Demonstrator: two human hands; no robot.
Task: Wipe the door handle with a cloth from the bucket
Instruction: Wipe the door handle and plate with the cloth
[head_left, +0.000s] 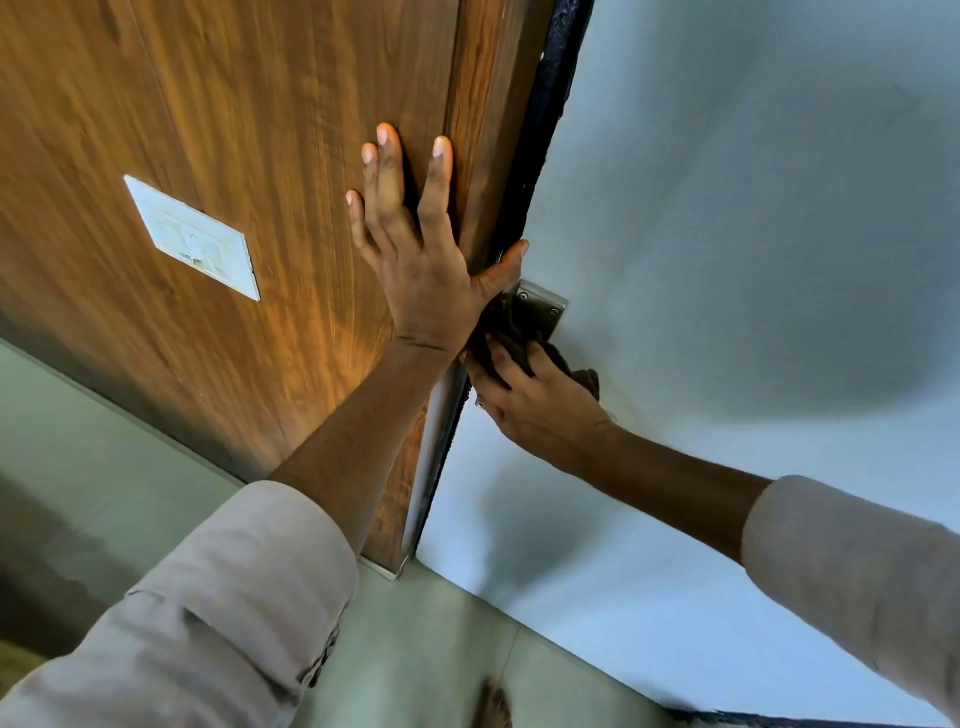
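Here the door handle itself is mostly hidden; only its metal plate (540, 306) w/ screws shows, fixed on the pale door face (727, 208) just beside the door edge, about mid-picture. A dark cloth (511, 332) is pressed on the lower part of this plate and covers what is under it. The right hand (535, 405) holds the cloth, grip closed on it, fingers bent over the fabric; one corner of the cloth hangs out at the right of the hand. The left hand (415, 260) lies flat and wide open on the wood panel (234, 130) beside the dark door edge (540, 156), holding nothing, thumb stretched across the edge & touching near the top of the plate. Both arms wear light beige sleeves (234, 597), rolled up at the forearm. On the wood panel, well apart to the left, a white switch plate (192, 236). Below is a grey-green floor (441, 649), and a bare foot (493, 704) shows at the bottom edge, blurred.
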